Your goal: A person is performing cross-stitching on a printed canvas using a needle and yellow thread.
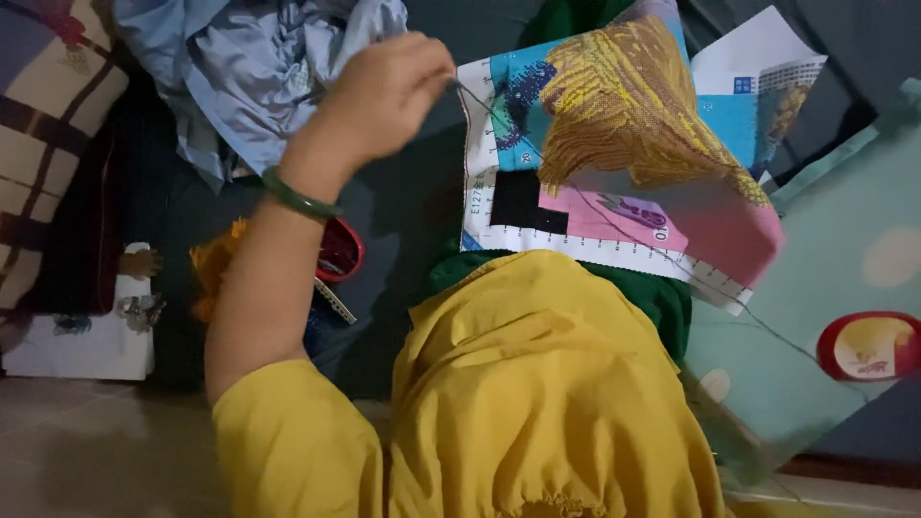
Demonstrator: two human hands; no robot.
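Our left hand (389, 91) pinches the thread (489, 110) up and taut, clear of the embroidery canvas (614, 144); right hand is unseen.

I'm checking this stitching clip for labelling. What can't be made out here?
- Needle: too small, hidden in the left hand fingers, head view.
- Right hand: hidden behind the cross-stitch canvas.
- Thread: thin, fades toward the lower right.
- Pattern sheet: partly covered by the canvas.

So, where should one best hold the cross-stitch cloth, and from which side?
I would pinch the cross-stitch cloth at its white unstitched border, coming from the near edge: that strip lies free and flat, while the thread leaves the left edge.
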